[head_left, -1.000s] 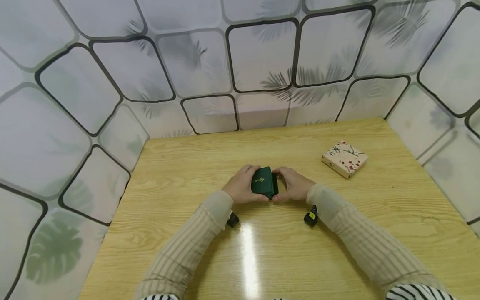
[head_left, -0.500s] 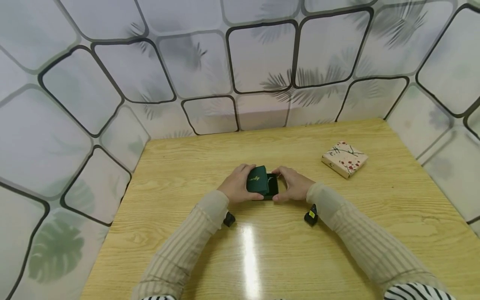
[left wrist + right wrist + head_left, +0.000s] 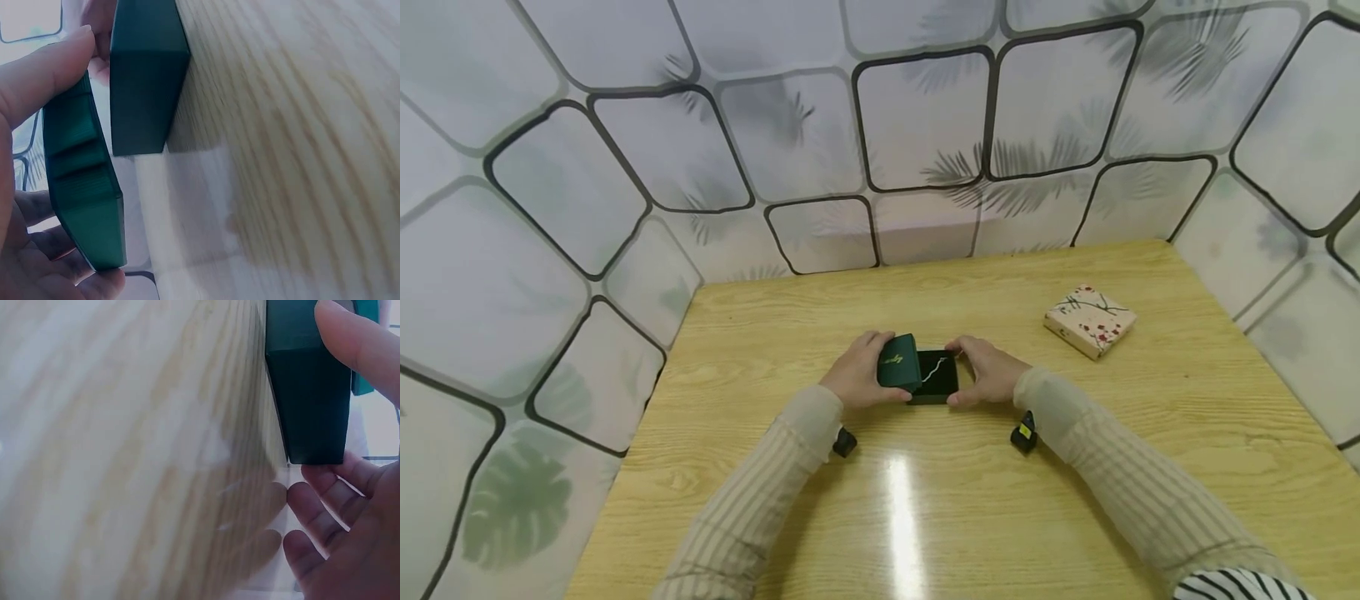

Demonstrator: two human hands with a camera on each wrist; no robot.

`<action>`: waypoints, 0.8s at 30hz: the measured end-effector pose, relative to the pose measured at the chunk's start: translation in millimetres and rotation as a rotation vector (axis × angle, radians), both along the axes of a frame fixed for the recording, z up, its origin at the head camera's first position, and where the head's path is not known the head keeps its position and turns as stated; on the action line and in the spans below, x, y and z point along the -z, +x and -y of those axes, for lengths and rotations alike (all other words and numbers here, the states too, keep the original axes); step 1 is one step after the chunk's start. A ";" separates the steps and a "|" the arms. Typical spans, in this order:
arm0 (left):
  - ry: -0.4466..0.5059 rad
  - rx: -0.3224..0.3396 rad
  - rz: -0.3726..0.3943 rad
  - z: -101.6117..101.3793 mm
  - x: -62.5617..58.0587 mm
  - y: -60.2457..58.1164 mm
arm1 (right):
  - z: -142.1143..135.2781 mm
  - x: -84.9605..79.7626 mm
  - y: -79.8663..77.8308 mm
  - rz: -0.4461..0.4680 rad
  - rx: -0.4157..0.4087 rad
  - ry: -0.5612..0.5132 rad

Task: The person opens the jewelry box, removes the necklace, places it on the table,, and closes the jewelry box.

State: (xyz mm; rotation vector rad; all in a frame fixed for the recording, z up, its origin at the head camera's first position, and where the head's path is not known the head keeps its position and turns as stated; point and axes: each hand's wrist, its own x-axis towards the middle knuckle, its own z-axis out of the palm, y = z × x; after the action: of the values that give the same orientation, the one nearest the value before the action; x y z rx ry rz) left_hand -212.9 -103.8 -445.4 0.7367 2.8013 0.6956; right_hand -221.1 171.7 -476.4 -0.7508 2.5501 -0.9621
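My left hand [image 3: 854,375] grips the dark green box lid [image 3: 895,363] with gold lettering, thumb on the near side and fingers on the far side. The lid is tilted and held up to the left of the matching box base [image 3: 140,103]. In the base's dark interior a thin silvery chain [image 3: 933,370] shows; part of it is hidden by the lid. At the base's right end my right hand [image 3: 990,372] pinches it between thumb and fingers. In the right wrist view the base [image 3: 310,403] sits on the wooden table.
A flat cream box [image 3: 1090,320] with red blossoms and dark branches lies at the right rear of the wooden table [image 3: 775,325]. Patterned fabric walls [image 3: 925,117] stand behind and on both sides. A black wrist camera [image 3: 1024,433] hangs under the right cuff.
My left hand has drawn the lid leftward off the base, and the chain inside has come into view. My right hand has stayed on the base, which shows little movement.
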 end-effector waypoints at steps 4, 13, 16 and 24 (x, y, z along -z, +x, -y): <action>-0.010 -0.022 -0.003 5.4 2.7 -0.5 | -1.9 -5.1 2.6 0.001 -0.013 0.031; 0.005 -0.066 0.008 22.9 3.1 -0.1 | 1.5 -13.9 6.4 -0.084 -0.017 0.070; 0.004 -0.078 0.012 29.3 3.5 0.6 | 4.8 -15.1 5.7 -0.128 -0.037 0.085; -0.015 -0.118 0.018 49.7 7.0 0.6 | 11.7 -18.9 4.7 -0.171 -0.064 0.151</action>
State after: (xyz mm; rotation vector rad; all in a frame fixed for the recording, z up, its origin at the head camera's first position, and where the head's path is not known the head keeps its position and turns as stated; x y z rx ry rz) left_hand -212.3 -153.5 -452.5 0.5630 2.8483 0.6962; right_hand -216.5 160.1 -457.5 -0.8989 2.6891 -0.7038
